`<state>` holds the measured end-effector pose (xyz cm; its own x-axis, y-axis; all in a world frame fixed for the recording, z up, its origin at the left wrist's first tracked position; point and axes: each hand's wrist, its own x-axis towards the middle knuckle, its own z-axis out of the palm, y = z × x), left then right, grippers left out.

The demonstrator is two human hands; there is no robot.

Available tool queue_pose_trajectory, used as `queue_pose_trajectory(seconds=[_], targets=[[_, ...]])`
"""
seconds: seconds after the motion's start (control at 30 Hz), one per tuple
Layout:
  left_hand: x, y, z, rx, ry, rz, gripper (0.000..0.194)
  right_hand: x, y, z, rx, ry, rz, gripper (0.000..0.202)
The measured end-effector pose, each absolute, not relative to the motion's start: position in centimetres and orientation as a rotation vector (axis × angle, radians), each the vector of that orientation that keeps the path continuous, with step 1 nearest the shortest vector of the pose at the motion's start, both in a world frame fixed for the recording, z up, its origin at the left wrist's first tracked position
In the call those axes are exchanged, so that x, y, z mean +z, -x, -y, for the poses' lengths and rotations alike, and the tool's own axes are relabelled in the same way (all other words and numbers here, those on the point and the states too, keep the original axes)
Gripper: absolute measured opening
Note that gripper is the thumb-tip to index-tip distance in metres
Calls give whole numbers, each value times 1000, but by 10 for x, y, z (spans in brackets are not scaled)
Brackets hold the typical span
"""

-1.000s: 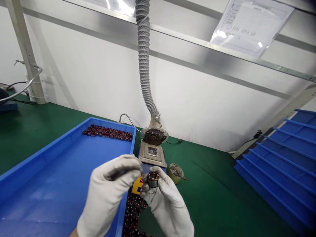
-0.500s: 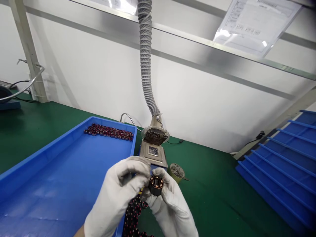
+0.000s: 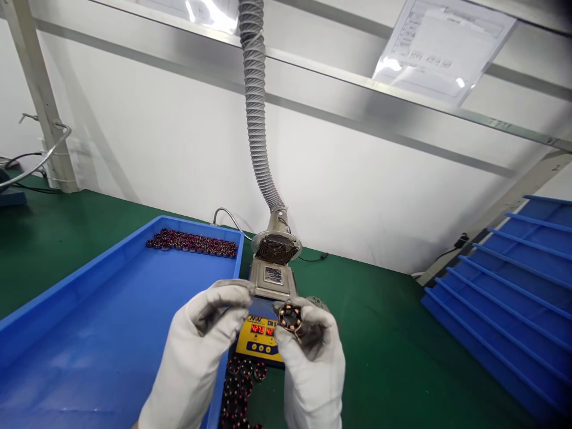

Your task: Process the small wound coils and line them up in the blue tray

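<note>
Gripped by its rim in the right hand's (image 3: 315, 366) thumb and fingers, the ring-shaped part (image 3: 297, 313) sits at four o'clock from the left hand's (image 3: 194, 348) curled fingers, their contents unclear; a light, steady rim hold should spare its copper-coloured spots.

From my remote seat, I see my left hand (image 3: 203, 333) and right hand (image 3: 313, 351), each in a white glove of matte, soft-looking fabric. The cloth is loosely creased. Dark grey smudges stain the fingers and thumbs, while the palms and backs look cleaner. Both gloves reach down past the wrists, plain white and wrinkled there.
</note>
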<state>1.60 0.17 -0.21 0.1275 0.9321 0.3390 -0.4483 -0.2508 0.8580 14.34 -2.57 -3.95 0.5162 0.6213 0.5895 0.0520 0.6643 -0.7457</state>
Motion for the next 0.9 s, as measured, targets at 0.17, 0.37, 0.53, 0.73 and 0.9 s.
queue_pose_trajectory(seconds=[0.17,0.37,0.53,0.73,0.9], targets=[[0,-31,-2,997,-1120,-434,25,-53,-132,29,-365,934,1266,35],[-8,-29,-7,1315,-914,-485,8,-56,-127,28,-530,888,1295,33],[3,-17,-11,1149,-1039,-554,17,-52,-128,27,-476,900,1178,34],[3,-18,-7,1351,-1080,-646,6,-56,-122,32,-264,986,1188,49],[7,-11,-8,1284,-1057,-647,24,-59,-124,34,-247,973,1240,58]])
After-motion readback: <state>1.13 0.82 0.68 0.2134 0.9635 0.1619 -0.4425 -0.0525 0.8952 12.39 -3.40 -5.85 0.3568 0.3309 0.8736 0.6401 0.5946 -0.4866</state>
